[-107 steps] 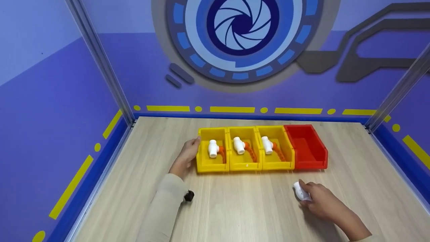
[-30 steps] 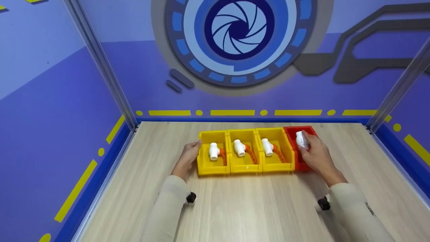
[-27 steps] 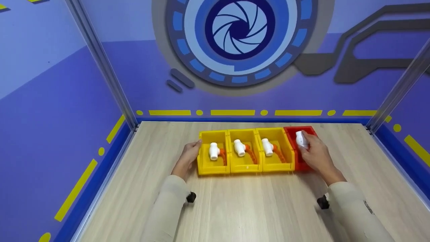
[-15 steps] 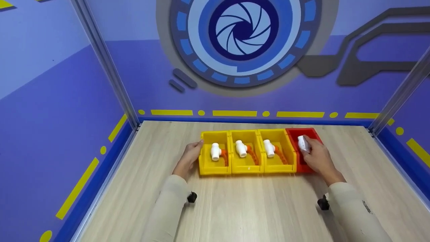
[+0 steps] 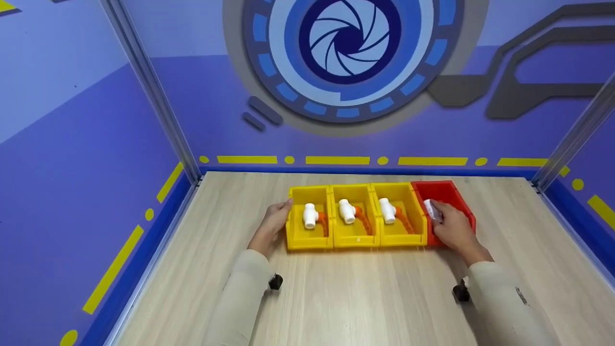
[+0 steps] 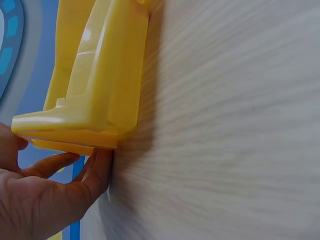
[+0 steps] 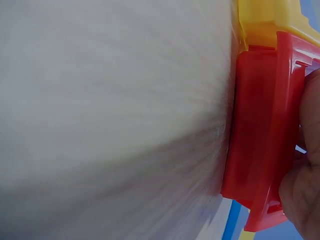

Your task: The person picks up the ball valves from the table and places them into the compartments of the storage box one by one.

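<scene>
Three yellow bins stand in a joined row, and each of them holds a white ball valve with an orange handle: the left valve (image 5: pixel 310 216), the middle valve (image 5: pixel 347 211) and the right valve (image 5: pixel 387 211). My left hand (image 5: pixel 272 223) holds the outer side of the leftmost yellow bin (image 5: pixel 310 242), thumb at its rim, fingers against the wall. At the row's right end is a red bin (image 5: pixel 447 191). My right hand (image 5: pixel 455 229) is inside it, gripping another white valve (image 5: pixel 432 210). The hand hides most of that valve, and its handle is not visible.
The bins stand towards the back of a wood-grain table (image 5: pixel 346 298). A patterned blue-purple wall (image 5: pixel 336 144) rises behind, with metal corner posts at both sides. A small black device sits at each wrist.
My right hand has carried its valve from over the table in front of the row into the red bin, then lower and slightly nearer. My left hand stays at the yellow bin.
</scene>
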Demonstrator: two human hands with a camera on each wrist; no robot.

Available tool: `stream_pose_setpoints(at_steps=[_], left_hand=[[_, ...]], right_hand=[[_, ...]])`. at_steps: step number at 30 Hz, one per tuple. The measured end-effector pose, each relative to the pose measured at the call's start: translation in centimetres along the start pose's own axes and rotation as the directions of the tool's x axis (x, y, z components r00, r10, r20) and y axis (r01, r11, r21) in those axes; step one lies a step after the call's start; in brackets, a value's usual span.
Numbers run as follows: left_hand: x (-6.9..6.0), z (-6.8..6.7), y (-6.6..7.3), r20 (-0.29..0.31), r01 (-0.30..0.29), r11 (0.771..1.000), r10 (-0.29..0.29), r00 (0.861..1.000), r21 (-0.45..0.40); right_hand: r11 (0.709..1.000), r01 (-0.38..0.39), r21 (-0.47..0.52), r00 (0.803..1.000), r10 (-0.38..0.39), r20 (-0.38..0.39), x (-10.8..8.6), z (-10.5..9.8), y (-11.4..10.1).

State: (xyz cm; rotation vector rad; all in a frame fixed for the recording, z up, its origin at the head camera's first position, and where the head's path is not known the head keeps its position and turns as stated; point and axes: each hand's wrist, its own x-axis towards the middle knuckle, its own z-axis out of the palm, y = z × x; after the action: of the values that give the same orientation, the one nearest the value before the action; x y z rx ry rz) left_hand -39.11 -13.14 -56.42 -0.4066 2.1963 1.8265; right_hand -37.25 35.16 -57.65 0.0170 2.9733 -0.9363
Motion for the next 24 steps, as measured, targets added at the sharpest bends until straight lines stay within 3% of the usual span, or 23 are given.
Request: stream_pose_setpoints(at_steps=[15,24], left_hand=[[-0.11,0.05,-0.26,0.030,-0.022,0.998,0.024,0.999,-0.061],[0.08,0.12,0.02,0.019,0.046,0.996,-0.044,0.999,-0.080]], right_hand=[[0.998,-0.068,0.004,0.995,0.067,0.078,0.43,-0.45,-0.55],[0.994,-0.107,0.021,0.990,0.104,0.099,0.73,-0.84,-0.79]])
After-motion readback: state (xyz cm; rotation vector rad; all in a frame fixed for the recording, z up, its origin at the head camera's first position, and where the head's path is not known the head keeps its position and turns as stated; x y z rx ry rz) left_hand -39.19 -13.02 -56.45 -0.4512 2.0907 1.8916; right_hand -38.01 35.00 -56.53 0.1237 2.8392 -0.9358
